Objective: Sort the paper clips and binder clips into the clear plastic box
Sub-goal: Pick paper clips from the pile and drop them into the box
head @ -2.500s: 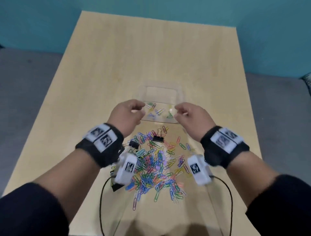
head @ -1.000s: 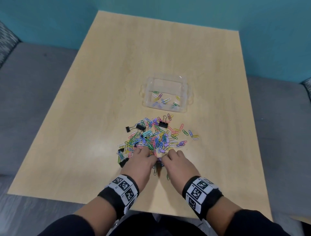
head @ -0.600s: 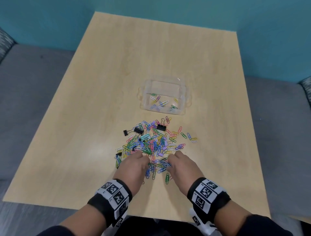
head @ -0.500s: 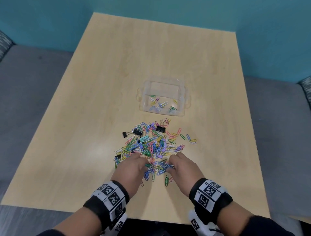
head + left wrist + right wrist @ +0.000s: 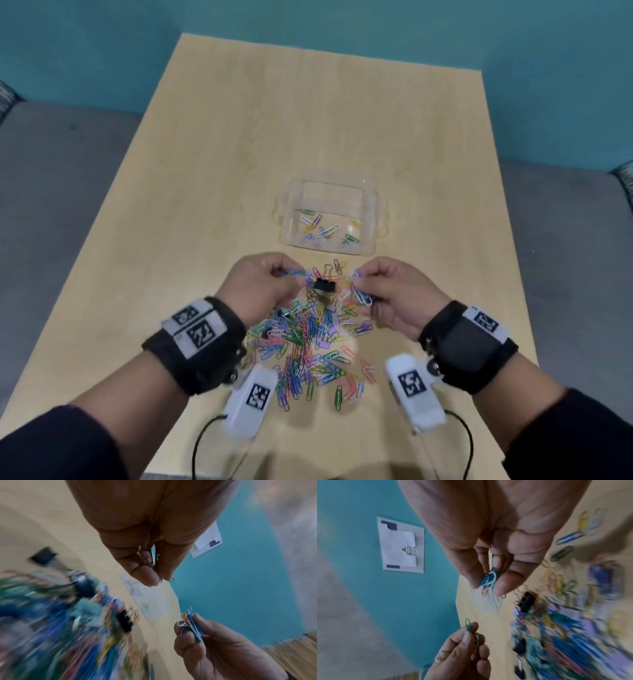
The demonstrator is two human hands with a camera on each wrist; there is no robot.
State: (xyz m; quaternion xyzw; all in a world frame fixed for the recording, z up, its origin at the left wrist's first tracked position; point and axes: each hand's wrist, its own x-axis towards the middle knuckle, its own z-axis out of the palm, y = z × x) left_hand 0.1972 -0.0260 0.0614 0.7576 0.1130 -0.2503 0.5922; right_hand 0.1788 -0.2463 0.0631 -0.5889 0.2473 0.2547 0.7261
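Observation:
A pile of coloured paper clips (image 5: 308, 339) lies on the wooden table, with a black binder clip (image 5: 324, 285) at its far edge. Beyond it stands the clear plastic box (image 5: 330, 219) with several clips inside. My left hand (image 5: 265, 286) is raised over the pile's left side and pinches a few paper clips (image 5: 293, 273). My right hand (image 5: 390, 294) hovers over the right side and pinches a small bunch of paper clips (image 5: 361, 291). That bunch (image 5: 488, 580) shows between thumb and fingers in the right wrist view. The left hand's clips (image 5: 469, 626) show there too.
The table (image 5: 239, 137) has bare wood to the left, right and behind the box. Its near edge is just below my wrists. A teal wall (image 5: 342, 20) stands behind, and grey floor (image 5: 51, 192) lies on both sides.
Both hands were pressed low into the near edge of the pile. They have lifted and moved forward towards the box, each with paper clips pinched in its fingers.

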